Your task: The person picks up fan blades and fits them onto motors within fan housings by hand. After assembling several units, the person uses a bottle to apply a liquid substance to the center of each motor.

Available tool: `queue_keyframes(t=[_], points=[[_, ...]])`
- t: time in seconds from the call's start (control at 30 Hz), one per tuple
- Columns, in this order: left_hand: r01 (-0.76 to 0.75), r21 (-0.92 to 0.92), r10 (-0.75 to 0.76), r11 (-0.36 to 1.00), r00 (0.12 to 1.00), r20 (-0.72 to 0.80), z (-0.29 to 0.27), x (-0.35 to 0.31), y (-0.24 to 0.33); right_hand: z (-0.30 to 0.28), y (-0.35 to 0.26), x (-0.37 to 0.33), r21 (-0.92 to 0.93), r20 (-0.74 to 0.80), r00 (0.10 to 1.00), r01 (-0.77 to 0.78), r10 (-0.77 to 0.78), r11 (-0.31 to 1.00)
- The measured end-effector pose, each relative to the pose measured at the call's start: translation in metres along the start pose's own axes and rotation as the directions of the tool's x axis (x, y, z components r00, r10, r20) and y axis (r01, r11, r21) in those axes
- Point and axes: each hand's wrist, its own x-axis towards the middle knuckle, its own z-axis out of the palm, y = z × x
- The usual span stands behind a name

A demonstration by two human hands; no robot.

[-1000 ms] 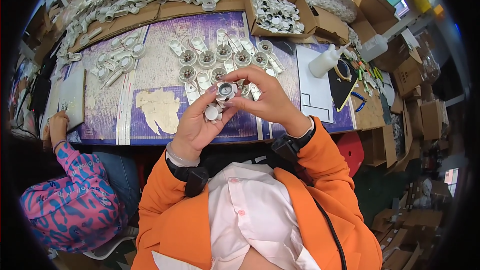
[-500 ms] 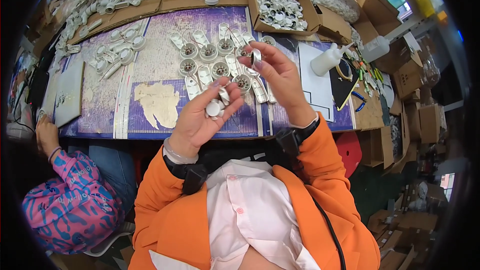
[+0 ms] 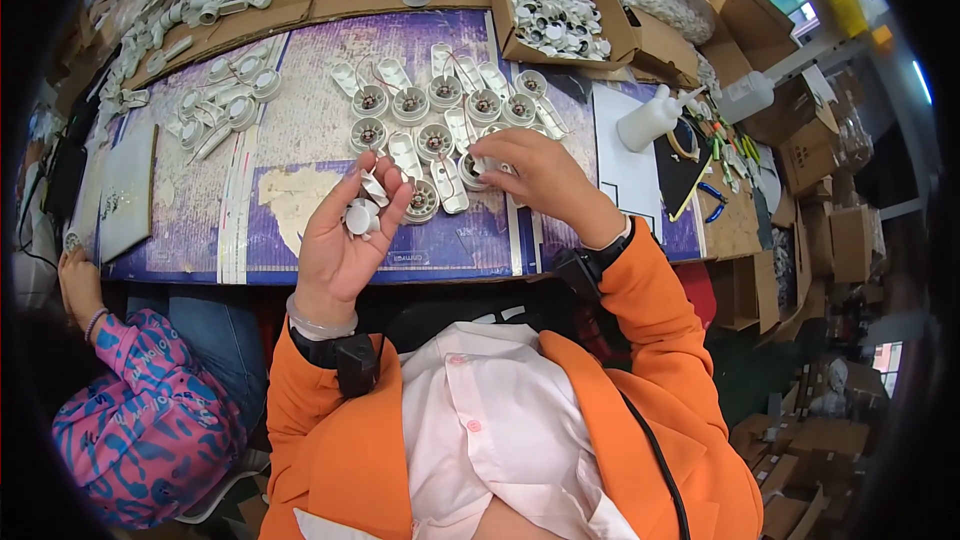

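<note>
Several small white round caps (image 3: 360, 217) lie in my left hand (image 3: 345, 240), which is turned palm up with its fingers curled around them. My right hand (image 3: 545, 175) reaches down over a round white housing (image 3: 470, 172), thumb and fingers closed at its rim on a white cap that they mostly hide. Around it stand several more open round housings (image 3: 435, 142) with metal parts inside. Thin reddish wires join them to long white shells (image 3: 449, 186). One housing (image 3: 422, 202) stands just right of my left fingertips.
A cardboard box (image 3: 515, 40) full of white caps stands at the back. White parts (image 3: 240, 105) lie at left. To the right are a white bottle (image 3: 648, 120) and blue pliers (image 3: 713, 202). Another person's hand (image 3: 80, 280) rests by a white board (image 3: 128, 185).
My right hand has gone from holding a cap up in the air down to a housing. My left hand has moved left and slightly down, still holding its caps.
</note>
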Motion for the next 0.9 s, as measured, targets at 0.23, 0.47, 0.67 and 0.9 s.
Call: queue_keyframes(t=[0.23,0.47,0.67,0.9], points=[[0.0,-0.016,0.0,1.0,1.0,0.016,0.001,0.0,0.001,0.002,0.003,0.004,-0.121,0.03,0.988,0.154,-0.152,0.981],[-0.016,-0.001,0.016,1.0,1.0,0.006,0.003,-0.001,0.002,0.001,0.001,0.004,-0.146,0.065,0.99,0.13,-0.122,0.981],[-0.019,-0.006,0.019,1.0,1.0,0.002,0.001,0.001,0.003,0.0,0.001,-0.001,-0.183,0.028,0.992,0.125,-0.122,0.975],[0.015,-0.045,-0.012,0.999,0.998,0.058,-0.005,0.004,0.005,-0.002,-0.02,-0.016,-0.293,-0.013,0.993,0.106,-0.115,0.95]])
